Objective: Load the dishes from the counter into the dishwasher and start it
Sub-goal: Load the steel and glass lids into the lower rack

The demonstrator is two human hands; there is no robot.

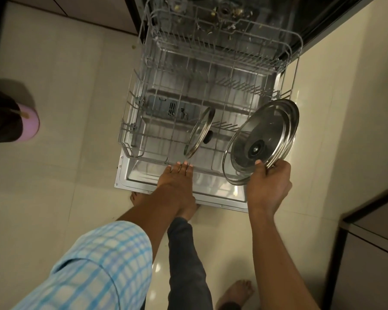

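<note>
Head view, looking down: an open dishwasher door (141, 175) lies flat above a pale tiled floor (61, 70), with the lower rack (127, 139) pulled out over it and the upper rack (148, 30) extended above. A small glass lid (199, 133) stands on edge among the lower rack's wires. The left hand (177, 180) reaches forward, fingers straight, fingertips touching the rack's front rim. The right hand (269, 184) grips the bottom edge of a large glass lid (262, 139), thumb on its face, holding it tilted over the rack's right front corner; another metal rim shows stacked behind it
</note>
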